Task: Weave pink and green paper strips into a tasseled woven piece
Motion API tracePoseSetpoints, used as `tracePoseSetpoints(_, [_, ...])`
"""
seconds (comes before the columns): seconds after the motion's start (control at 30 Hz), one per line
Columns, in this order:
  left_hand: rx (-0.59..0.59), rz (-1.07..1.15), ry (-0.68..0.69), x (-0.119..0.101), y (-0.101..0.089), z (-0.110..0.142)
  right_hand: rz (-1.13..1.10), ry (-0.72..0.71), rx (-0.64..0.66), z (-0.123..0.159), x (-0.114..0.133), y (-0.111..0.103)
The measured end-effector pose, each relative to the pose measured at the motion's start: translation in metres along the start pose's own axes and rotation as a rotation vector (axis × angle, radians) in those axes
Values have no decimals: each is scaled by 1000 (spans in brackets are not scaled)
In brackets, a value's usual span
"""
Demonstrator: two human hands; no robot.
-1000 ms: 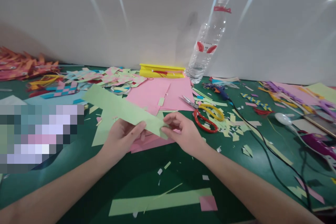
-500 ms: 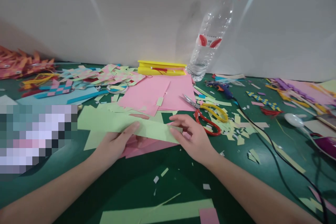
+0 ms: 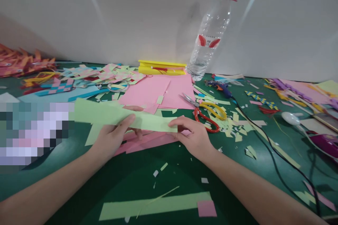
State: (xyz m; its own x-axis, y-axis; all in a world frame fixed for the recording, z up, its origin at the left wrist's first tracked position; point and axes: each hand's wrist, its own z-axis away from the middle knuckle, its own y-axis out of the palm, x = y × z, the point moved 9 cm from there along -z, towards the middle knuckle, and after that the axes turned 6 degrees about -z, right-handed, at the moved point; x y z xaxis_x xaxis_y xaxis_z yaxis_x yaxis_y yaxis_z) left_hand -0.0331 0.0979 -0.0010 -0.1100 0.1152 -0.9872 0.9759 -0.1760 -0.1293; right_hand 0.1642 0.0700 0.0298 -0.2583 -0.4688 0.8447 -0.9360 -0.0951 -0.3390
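A long light-green paper strip [image 3: 150,121] is stretched between my two hands above the table. My left hand [image 3: 116,133] pinches it near its middle, thumb in front and fingers behind. At the strip's right end, my right hand [image 3: 194,134] closes thumb and fingers on the edge. Pink paper pieces [image 3: 150,141] lie just beneath and behind the strip. Scissors [image 3: 208,110] with one yellow and one red handle rest beyond my right hand. Nearer to me lies another green strip [image 3: 153,205] with a small pink square [image 3: 206,208] at its right end.
Pink sheets [image 3: 148,93] and a yellow folded piece [image 3: 162,67] lie at the back. A plastic bottle [image 3: 208,38] stands by the wall. A glue gun [image 3: 221,87] trails a black cable [image 3: 264,137] to the right. Paper scraps [image 3: 235,126] are scattered around.
My right hand's fingers have closed onto the strip's right end, its index finger now in front. The strip has risen slightly in view, and the whole view has shifted a little.
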Motion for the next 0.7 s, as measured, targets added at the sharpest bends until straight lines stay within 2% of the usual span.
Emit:
tracePoseSetpoints(0.1, [-20, -25, 77, -8, 4, 3, -44, 26, -65, -1, -3, -6])
tracePoseSetpoints(0.2, [-4, -122, 119, -18, 19, 2, -147, 107, -85, -3, -12, -6])
tracePoseSetpoints(0.37, [12, -228, 42, -23, 39, -12, -236, 141, -72, -5, -18, -4])
tracePoseSetpoints(0.53, [3, -230, 20, -21, 42, -22, -213, 145, -113, -3, -20, -10])
tracePoseSetpoints(0.7, [-25, -213, 18, -15, 36, -20, -206, 141, -81, -3, -17, -6])
